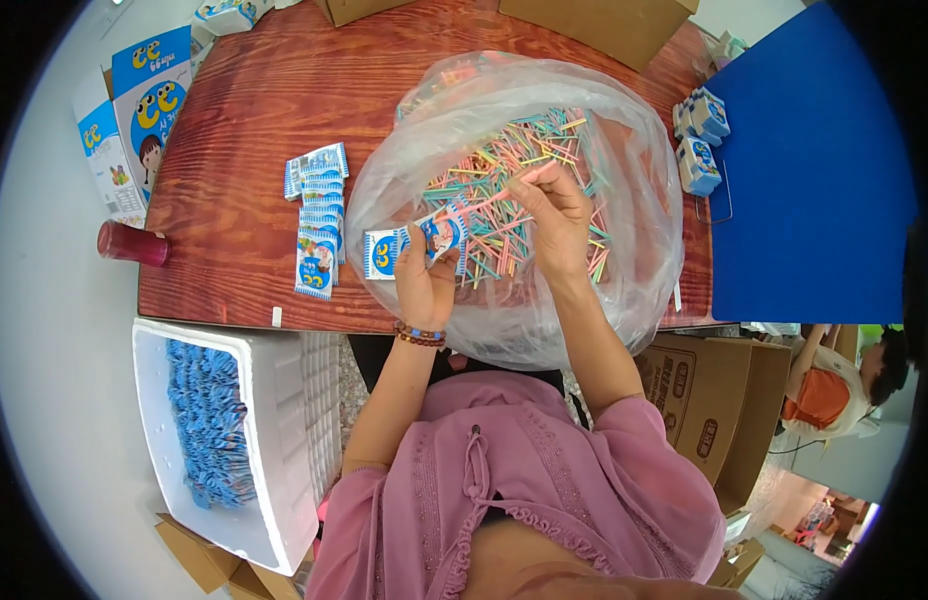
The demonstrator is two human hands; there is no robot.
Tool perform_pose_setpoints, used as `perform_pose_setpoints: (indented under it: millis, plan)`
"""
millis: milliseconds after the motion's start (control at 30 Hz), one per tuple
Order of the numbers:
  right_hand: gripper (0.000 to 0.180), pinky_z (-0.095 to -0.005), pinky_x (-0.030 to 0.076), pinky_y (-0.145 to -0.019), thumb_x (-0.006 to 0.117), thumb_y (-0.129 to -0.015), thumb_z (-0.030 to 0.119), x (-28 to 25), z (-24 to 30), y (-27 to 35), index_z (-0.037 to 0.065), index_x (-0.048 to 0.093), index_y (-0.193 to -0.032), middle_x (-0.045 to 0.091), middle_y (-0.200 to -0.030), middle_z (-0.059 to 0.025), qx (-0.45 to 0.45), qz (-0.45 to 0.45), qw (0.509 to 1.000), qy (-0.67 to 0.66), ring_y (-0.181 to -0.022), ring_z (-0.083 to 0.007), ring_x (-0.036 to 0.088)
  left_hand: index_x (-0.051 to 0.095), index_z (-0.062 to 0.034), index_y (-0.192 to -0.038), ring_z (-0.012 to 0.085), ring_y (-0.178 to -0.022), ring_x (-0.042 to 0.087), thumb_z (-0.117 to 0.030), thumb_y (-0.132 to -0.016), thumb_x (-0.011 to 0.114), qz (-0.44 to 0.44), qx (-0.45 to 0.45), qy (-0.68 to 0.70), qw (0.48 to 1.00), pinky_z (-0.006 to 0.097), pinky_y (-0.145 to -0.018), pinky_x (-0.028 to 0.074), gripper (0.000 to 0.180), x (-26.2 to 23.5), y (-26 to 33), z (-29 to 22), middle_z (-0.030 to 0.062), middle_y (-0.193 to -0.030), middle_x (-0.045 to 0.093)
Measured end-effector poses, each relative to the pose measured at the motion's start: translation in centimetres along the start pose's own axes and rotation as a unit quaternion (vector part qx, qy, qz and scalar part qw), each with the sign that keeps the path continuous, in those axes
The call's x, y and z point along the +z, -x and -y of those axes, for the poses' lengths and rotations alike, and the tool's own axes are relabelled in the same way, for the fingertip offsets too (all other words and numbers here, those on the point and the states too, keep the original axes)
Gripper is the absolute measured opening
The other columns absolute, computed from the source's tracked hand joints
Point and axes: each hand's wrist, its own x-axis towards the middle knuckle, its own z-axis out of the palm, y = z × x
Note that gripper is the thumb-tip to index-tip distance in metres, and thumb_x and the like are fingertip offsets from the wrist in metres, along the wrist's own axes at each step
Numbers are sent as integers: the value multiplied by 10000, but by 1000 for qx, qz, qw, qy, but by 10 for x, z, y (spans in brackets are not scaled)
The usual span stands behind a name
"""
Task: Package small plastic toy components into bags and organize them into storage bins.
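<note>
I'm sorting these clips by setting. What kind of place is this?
Likely a small hand-packing workshop: a clear bag of coloured sticks, rows of blue-and-white sachets on a wooden table, cardboard cartons.

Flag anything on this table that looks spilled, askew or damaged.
Nothing stands out. The sticks stay inside the clear bag, and the packets lie in a tidy overlapping row on the table.

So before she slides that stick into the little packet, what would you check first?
1. Left hand grips a blue-and-white packet: ok.
2. Right hand pinches a pink stick: ok.
3. Stick tip meets the packet's opening: cannot tell, too small.
4. Clear plastic bag open, coloured sticks within reach: ok.
5. Row of packets lies on the wooden table, apart from the bag: ok.
</note>
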Motion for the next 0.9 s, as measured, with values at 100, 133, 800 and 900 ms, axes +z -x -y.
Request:
perform_pose_setpoints:
  millis: [100,133,800,900]
  plan:
    - [36,-253,470,-747,644,-873,5,-3,-2,-2,35,624,-874,651,-869,-18,10,-8,1000,5,-781,-87,590,635,-44,-1038,137,-879,632,-326,-970,557,10,13,22,1000,285,-729,507,300,5,0,1,39,-996,682]
    - [41,-251,467,-746,648,-867,1,-5,-4,0,34,625,-873,648,-867,-18,10,-4,1000,9,-788,-89,589,636,-46,-1028,137,-876,633,-324,-969,559,9,6,21,1000,285,-727,508,295,8,0,2,38,-989,682]
    - [62,-237,478,-749,624,-868,-23,-13,-18,8,27,595,-890,645,-846,-20,9,-45,998,51,-813,-80,613,609,-43,-1058,144,-898,630,-308,-981,540,4,-11,45,999,285,-738,503,285,3,1,5,52,-1040,672]
    - [57,-233,471,-720,642,-856,6,-19,-28,13,26,612,-900,644,-820,-16,15,-17,999,38,-786,-81,605,594,-48,-1087,147,-895,625,-318,-976,548,12,-21,45,999,283,-739,497,295,2,0,7,52,-1047,666]
